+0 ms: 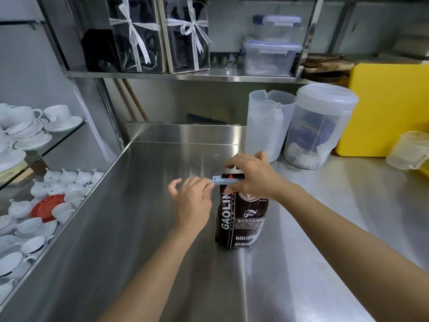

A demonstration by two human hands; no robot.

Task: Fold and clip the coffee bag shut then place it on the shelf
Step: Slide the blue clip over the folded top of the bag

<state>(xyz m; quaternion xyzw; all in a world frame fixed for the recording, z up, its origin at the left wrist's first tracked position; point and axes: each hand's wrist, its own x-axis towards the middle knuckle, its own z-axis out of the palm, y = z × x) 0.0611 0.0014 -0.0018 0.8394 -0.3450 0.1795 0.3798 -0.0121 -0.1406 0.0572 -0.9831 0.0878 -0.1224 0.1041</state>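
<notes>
Room: a steel kitchen corner, cups stacked behind glass at the left, jugs and a yellow board at the right.
Shelf (185, 75): steel, above the back wall, carrying ribboned boxes and tubs; a gap between them looks a likely spot for the bag.
Desk (144, 228): bare steel, bearing the bag near its middle.
Coffee bag (239, 219): dark, glossy, white lettering, standing upright, its top folded flat so the clip can bite.
Right hand (253, 177): grip closed over the folded top, steadying it.
Left hand (192, 198): fingertips pinching the clip's free end, other fingers spread.
Clip (226, 180): pale blue bar lying across the fold, seemingly being pressed shut.
</notes>
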